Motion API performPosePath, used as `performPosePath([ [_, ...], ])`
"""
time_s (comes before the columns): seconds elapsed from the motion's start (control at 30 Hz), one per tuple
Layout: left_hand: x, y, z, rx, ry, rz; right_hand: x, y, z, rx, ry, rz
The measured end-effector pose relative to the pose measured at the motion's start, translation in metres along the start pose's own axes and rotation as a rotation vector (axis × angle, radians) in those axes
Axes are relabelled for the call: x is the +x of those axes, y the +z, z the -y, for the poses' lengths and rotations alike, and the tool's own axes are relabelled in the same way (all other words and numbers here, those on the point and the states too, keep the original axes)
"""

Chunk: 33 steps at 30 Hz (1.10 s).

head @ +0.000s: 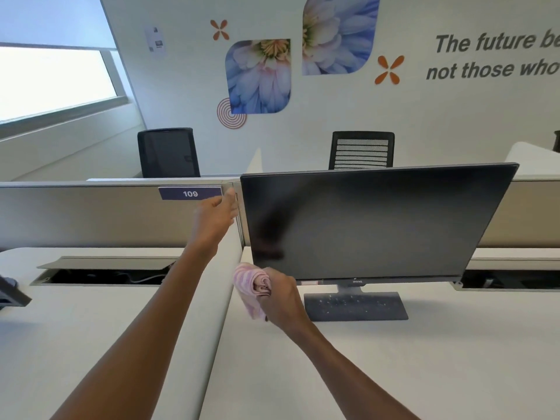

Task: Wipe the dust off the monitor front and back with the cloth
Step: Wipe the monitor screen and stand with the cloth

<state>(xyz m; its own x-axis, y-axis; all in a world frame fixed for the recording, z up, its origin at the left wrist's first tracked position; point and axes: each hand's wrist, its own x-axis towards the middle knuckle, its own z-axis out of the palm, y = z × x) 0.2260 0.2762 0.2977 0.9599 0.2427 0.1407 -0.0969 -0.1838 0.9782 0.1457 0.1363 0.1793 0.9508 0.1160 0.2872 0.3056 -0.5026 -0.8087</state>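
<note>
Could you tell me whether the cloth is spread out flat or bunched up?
Bunched up: the pink cloth is wadded into a roll in the right hand, at the monitor's lower left corner.

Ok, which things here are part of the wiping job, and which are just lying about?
Part of the job:
monitor, screen dark
pink cloth, bunched in the right hand
left hand, at the monitor's left edge

Just there:
109 sign on the partition
two black chairs behind it
open cable tray
flower prints on the wall
</note>
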Motion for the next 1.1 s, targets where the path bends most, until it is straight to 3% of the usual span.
performPosePath([
  [0.27, -0.041, -0.001, 0.039, 0.149, -0.230, -0.100, -0.006, -0.011, 0.035, 0.146, -0.117, -0.181],
  [0.4, -0.054, 0.001, 0.053, -0.060, -0.401, -0.042, -0.006, -0.003, 0.033, -0.018, -0.239, -0.190],
  [0.57, -0.062, -0.005, 0.064, -0.424, -0.579, 0.170, -0.010, -0.007, 0.029, -0.196, -0.432, -0.119],
  [0.67, -0.069, -0.005, 0.068, -0.508, -0.646, 0.159, -0.014, -0.013, 0.026, -0.256, -0.476, -0.056],
  [0.8, -0.072, -0.003, 0.075, -0.505, -0.677, 0.163, -0.020, -0.025, 0.029, -0.308, -0.494, 0.075],
  [0.97, -0.077, -0.004, 0.075, -0.661, -0.615, 0.129, -0.015, -0.058, 0.042, -0.314, -0.387, 0.273],
  [1.1, -0.075, -0.007, 0.073, -0.657, -0.594, 0.010, 0.010, -0.100, 0.057, -0.351, -0.371, 0.103],
])
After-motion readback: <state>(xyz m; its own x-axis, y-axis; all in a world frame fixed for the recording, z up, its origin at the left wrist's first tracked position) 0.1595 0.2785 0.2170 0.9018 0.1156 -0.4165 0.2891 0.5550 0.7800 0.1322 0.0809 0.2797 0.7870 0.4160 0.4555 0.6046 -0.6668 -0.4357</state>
